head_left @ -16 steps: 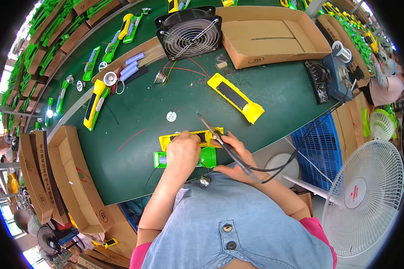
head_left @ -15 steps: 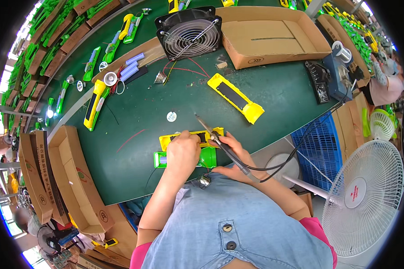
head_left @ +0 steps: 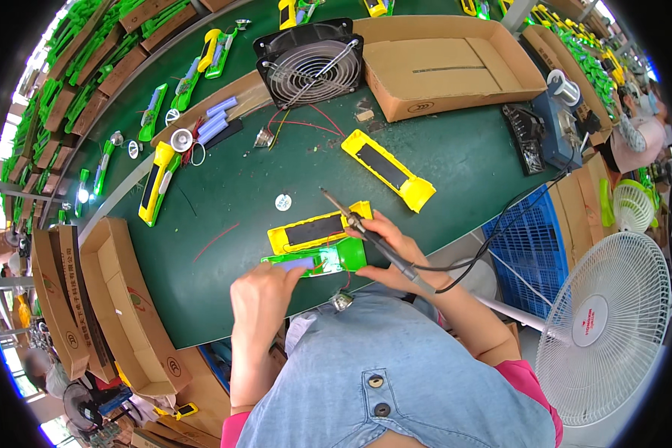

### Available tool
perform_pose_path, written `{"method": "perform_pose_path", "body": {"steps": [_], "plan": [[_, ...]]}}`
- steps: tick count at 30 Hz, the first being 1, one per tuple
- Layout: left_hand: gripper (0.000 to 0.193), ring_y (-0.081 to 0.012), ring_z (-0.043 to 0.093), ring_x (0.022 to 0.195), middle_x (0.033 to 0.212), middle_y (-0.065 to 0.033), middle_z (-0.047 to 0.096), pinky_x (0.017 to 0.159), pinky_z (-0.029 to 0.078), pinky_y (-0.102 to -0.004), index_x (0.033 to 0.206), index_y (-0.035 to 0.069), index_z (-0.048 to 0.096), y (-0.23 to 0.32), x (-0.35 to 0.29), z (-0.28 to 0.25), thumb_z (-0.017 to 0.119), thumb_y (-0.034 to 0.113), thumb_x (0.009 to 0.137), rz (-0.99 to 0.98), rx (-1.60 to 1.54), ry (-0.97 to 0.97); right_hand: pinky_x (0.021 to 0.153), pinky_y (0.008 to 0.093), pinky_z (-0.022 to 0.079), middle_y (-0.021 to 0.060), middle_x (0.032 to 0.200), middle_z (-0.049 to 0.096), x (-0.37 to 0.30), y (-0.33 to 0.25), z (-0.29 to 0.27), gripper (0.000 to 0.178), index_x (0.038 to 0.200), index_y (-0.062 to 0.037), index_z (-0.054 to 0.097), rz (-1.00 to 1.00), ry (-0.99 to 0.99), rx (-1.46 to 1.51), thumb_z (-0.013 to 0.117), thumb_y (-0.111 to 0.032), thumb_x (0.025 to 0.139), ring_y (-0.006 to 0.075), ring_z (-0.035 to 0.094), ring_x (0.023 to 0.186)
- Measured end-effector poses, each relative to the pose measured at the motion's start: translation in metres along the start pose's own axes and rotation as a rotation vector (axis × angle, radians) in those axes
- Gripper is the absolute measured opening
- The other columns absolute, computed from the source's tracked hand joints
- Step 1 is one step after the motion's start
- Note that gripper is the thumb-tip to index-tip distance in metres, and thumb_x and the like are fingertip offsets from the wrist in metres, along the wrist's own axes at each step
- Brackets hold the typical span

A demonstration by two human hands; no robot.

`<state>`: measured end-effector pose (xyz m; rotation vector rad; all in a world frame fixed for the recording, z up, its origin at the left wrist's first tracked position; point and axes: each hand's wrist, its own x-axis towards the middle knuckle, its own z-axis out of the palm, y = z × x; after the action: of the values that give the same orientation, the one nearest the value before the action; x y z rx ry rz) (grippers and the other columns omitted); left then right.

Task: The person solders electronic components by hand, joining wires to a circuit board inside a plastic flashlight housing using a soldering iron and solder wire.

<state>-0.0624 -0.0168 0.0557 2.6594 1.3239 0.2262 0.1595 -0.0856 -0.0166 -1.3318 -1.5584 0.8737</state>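
Observation:
My left hand [head_left: 260,299] pinches the left end of a green flashlight housing half [head_left: 356,256] near the table's front edge. Inside the housing lie a lavender battery [head_left: 299,264], wires and a bright white patch. Gripped in my right hand [head_left: 397,246] is a soldering iron [head_left: 381,245], its tip pointing up and left over the table. The lower fingers of that hand are by the housing's right end. Just beyond lies a yellow housing half with a dark panel [head_left: 313,231]. A small silver reflector [head_left: 341,301] hangs on a wire against my clothing.
Another yellow housing half [head_left: 388,172] lies farther back. A black fan [head_left: 311,67] and a shallow cardboard box [head_left: 455,71] stand at the back. At right are a solder spool [head_left: 565,88] and the iron's cable; at left, a yellow-green flashlight [head_left: 157,187] and cardboard boxes [head_left: 127,299].
My left hand has moved left and nearer, off the yellow half to the green housing's left end. The green housing now sits tilted with its inside uncovered. My right hand keeps the iron.

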Motion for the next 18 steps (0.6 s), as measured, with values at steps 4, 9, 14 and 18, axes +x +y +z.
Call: {"method": "perform_pose_path", "body": {"steps": [4,9,14,18], "plan": [[0.014,-0.0261,0.057,0.058,0.064,-0.009,0.057,0.05,0.044,-0.0349,0.071,0.004,0.061,-0.017,-0.018,0.004,0.066,0.017,0.073,-0.181,0.156,-0.122,0.102,0.0385,0.029,0.0122,0.122,0.05,0.018,0.001,-0.014,0.07,0.123,-0.0063,0.035,-0.049,-0.062,-0.015,0.074,-0.008,0.065,0.0285,0.041,0.121],[0.014,-0.0225,0.058,0.07,0.085,-0.0092,0.061,0.057,0.044,-0.0323,0.084,0.004,0.065,-0.009,-0.008,0.01,0.064,0.008,0.07,-0.022,0.033,0.316,0.1,0.0409,0.033,0.0109,0.112,0.057,0.017,-0.008,-0.013,0.061,0.121,-0.0056,0.041,-0.113,0.042,-0.041,0.072,-0.009,0.068,0.0281,0.048,0.115],[0.019,-0.022,0.056,0.072,0.085,-0.0062,0.059,0.062,0.044,-0.033,0.084,0.005,0.065,0.011,-0.004,0.035,0.064,0.002,0.066,0.158,-0.236,0.416,0.1,0.0462,0.032,0.0066,0.087,0.065,-0.007,-0.017,-0.017,0.048,0.114,-0.0047,0.048,-0.201,0.162,-0.191,0.069,-0.009,0.071,0.0213,0.062,0.087],[0.02,-0.0227,0.056,0.067,0.078,-0.0048,0.058,0.059,0.045,-0.0317,0.079,0.006,0.064,0.016,-0.002,0.05,0.07,-0.001,0.062,0.149,-0.387,0.394,0.101,0.0484,0.029,0.0087,0.08,0.065,-0.034,-0.017,-0.005,0.028,0.1,-0.0037,0.056,-0.147,0.283,-0.104,0.064,-0.006,0.074,0.0197,0.064,0.076]]}}
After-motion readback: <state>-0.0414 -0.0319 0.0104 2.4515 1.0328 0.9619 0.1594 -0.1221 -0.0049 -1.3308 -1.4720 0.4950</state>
